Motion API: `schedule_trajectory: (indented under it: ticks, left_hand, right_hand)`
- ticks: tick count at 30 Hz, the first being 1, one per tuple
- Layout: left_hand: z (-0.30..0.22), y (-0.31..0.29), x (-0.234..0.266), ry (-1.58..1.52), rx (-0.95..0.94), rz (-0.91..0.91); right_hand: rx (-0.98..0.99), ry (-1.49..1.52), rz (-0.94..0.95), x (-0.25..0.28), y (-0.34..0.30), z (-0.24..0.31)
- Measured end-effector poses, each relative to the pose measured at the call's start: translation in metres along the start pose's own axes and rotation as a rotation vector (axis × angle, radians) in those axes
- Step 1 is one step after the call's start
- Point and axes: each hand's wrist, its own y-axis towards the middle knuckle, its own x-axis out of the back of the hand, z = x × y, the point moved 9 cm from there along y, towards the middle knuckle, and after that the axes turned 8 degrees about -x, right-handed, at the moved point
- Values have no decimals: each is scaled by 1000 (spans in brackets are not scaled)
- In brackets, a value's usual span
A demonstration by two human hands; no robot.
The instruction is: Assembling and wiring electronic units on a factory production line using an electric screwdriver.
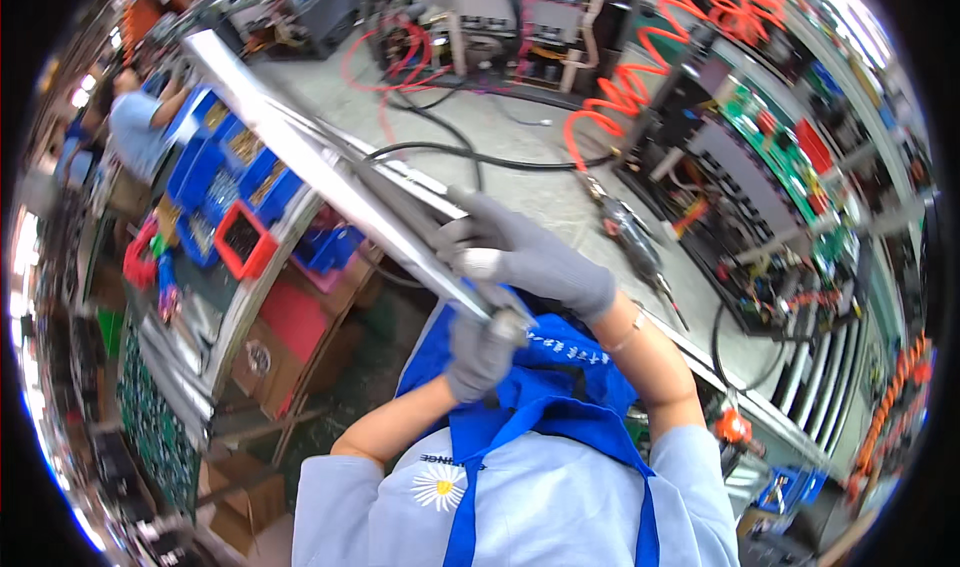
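A long shiny metal rail (pixel 320 172) runs slantwise from the upper left down to my body. Its near end sits in my left hand (pixel 480 355), whose grey-gloved fingers wrap round it. My right hand (pixel 535 259), gloved in grey too, grips the rail a little further up, with the thumb on the near side and the fingers bent at its edge. A darker strip shows along the rail's right side; whether it is a separate piece, I cannot tell. Beyond my right hand, a power screwdriver (pixel 632 237) lies on the workbench (pixel 555 189), joined to a coiled orange air hose (pixel 625 92).
Blue parts bins (pixel 205 182) and a red bin (pixel 243 240) with small hardware stand on the left bench. Open chassis with circuit boards (pixel 740 182) line the right and far sides. A black cable (pixel 440 149) crosses the bench. Another person (pixel 140 122) works at far left.
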Motion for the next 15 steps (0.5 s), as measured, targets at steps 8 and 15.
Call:
schedule_trajectory:
  ticks: [8, 15]
  left_hand:
    - [43, -65, -137, 24, -174, 816]
    - [84, -11, -117, 156, 191, 745]
  right_hand:
    - [-299, -506, -459, 57, -125, -47]
    - [-444, -1225, -774, 142, -196, -114]
